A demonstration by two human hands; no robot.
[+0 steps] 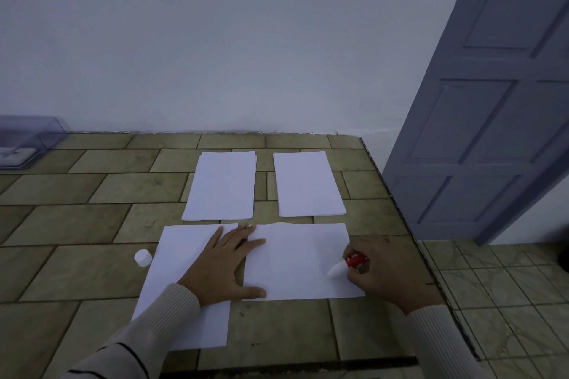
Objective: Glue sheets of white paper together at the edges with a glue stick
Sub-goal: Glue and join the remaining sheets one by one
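Two white sheets lie side by side near me on the tiled surface. The left sheet (172,274) meets the right sheet (295,258) at a seam under my left hand (226,266), which presses flat with fingers spread over both. My right hand (380,271) grips a red glue stick (354,261), its white tip (335,271) pointing left over the right sheet's right part. The stick's white cap (143,257) stands on the tiles left of the left sheet. Farther back lie two stacks of white paper, a left stack (221,188) and a right stack (308,184).
A clear plastic box (27,141) sits at the far left against the white wall. The raised tiled surface ends in an edge (400,215) on the right, with lower floor tiles beyond. A grey-blue panelled door (492,101) stands open at the right.
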